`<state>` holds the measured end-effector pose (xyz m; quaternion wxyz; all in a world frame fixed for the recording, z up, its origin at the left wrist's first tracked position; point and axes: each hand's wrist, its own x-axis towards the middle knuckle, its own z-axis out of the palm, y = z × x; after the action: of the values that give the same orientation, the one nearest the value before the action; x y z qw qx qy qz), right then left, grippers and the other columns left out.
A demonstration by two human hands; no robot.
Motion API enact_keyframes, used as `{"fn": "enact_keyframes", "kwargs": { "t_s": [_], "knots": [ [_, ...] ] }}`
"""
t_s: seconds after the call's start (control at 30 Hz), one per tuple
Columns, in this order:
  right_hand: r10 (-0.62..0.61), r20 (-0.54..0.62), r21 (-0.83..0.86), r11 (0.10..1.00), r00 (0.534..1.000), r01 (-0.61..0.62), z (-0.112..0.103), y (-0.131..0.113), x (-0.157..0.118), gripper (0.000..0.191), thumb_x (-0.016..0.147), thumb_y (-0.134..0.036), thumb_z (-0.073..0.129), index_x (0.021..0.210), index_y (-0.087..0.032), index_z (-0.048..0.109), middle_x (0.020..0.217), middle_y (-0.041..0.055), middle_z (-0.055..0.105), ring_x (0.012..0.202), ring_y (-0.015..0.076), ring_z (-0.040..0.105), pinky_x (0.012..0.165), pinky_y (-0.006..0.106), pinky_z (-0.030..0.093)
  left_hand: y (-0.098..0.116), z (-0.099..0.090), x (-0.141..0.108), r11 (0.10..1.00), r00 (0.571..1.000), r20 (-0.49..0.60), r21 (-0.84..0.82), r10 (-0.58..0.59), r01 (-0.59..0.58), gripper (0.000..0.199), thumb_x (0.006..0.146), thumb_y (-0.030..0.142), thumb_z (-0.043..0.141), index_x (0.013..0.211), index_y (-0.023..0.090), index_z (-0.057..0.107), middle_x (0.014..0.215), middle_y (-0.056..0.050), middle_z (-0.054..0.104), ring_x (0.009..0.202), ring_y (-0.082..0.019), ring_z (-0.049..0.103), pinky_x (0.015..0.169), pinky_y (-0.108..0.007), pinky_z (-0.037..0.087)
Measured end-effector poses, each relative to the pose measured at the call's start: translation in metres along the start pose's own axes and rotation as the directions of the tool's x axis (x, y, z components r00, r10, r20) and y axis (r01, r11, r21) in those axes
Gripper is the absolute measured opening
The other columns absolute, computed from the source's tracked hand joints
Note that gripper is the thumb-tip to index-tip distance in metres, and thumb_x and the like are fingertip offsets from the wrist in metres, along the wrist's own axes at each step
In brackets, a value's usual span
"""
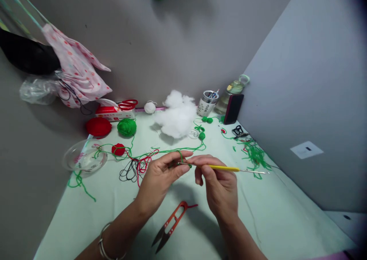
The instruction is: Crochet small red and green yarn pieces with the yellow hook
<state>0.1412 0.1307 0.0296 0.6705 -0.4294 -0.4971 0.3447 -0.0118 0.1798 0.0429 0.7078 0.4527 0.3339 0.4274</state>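
Observation:
Between the thumb and fingers of my right hand (219, 183) is a crochet hook (223, 168) with a yellow grip and metal ends. Its left tip reaches the fingertips of my left hand (160, 176). There my left hand pinches a small piece of green yarn (181, 155), and a strand runs up over its forefinger. Most of the stitched part is hidden by the fingers. Below the hands, orange thread snips (174, 222) lie on the table with blades pointing down-left. A long green strand (160, 151) stretches across the table behind my left hand.
Fluffy white stuffing (176, 117) sits at the back. Green yarn (126, 127), red yarn (98, 127) and a plastic bowl (69, 157) stand left. Green yarn scraps (255, 153), a phone (233, 109) and a pen cup (207, 104) are right. Walls bound the back and right.

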Motion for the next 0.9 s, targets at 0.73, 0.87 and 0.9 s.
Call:
{"fn": "enact_keyframes", "kwargs": {
  "t_s": [0.73,0.87,0.9],
  "knots": [
    [-0.055,-0.133,0.078,0.995,0.99,0.066,-0.007,-0.01,0.008,0.017,0.101,-0.029,0.067,0.094,-0.025,0.082,0.084,0.0039,0.073,0.065,0.0146,0.061,0.059,0.029,0.053,0.007,0.005,-0.002,0.918,0.98,0.152,-0.357,-0.125,0.172,0.034,0.079,0.019,0.089,0.112,0.024,0.085,0.075,0.005,0.056,0.047,0.002,0.028,0.048,-0.016,0.028],
    [-0.029,-0.007,0.005,1.0,1.0,0.029,-0.003,-0.007,0.005,0.016,0.101,-0.031,0.068,0.097,-0.027,0.083,0.094,0.0057,0.079,0.085,0.0195,0.069,0.071,0.032,0.057,0.002,0.008,-0.005,0.977,0.994,0.095,-0.201,-0.053,0.071,0.035,0.08,0.021,0.09,0.113,0.03,0.085,0.075,0.003,0.058,0.062,-0.006,0.046,0.057,-0.017,0.036],
    [-0.026,-0.007,-0.025,0.999,1.0,0.026,-0.002,-0.006,0.004,0.016,0.101,-0.03,0.068,0.099,-0.027,0.083,0.096,0.0055,0.08,0.087,0.0197,0.069,0.073,0.032,0.057,0.001,0.008,-0.005,0.984,0.994,0.097,-0.171,-0.042,0.058,0.035,0.08,0.022,0.09,0.113,0.03,0.085,0.076,0.003,0.06,0.066,-0.007,0.048,0.06,-0.018,0.038]
  ]
}}
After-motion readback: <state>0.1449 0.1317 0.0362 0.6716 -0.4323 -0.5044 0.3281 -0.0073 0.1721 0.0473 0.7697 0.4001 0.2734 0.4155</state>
